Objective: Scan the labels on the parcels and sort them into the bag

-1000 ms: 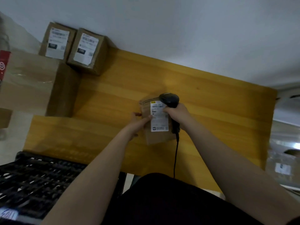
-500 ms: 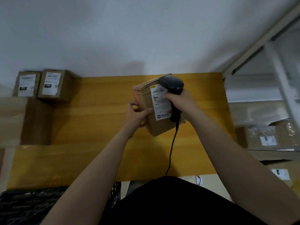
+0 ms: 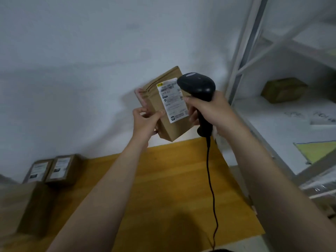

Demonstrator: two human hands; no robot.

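Observation:
A small brown cardboard parcel (image 3: 158,106) with a white shipping label (image 3: 172,100) is lifted high above the wooden table, in front of the white wall. My left hand (image 3: 145,122) grips its left and lower edge, thumb on the front face. My right hand (image 3: 209,110) grips the handle of a black corded barcode scanner (image 3: 197,86), whose head sits just right of the label's top. The scanner's cable (image 3: 211,179) hangs down over the table. No bag is in view.
Two small labelled parcels (image 3: 52,170) stand at the back left of the yellow wooden table (image 3: 172,188), beside a large cardboard box (image 3: 20,204). A white metal shelf rack (image 3: 272,115) on the right holds a brown box (image 3: 283,90) and papers.
Both hands have raised the parcel and scanner off the table and up toward the right. The view has tilted up and swung right, bringing the shelf rack in.

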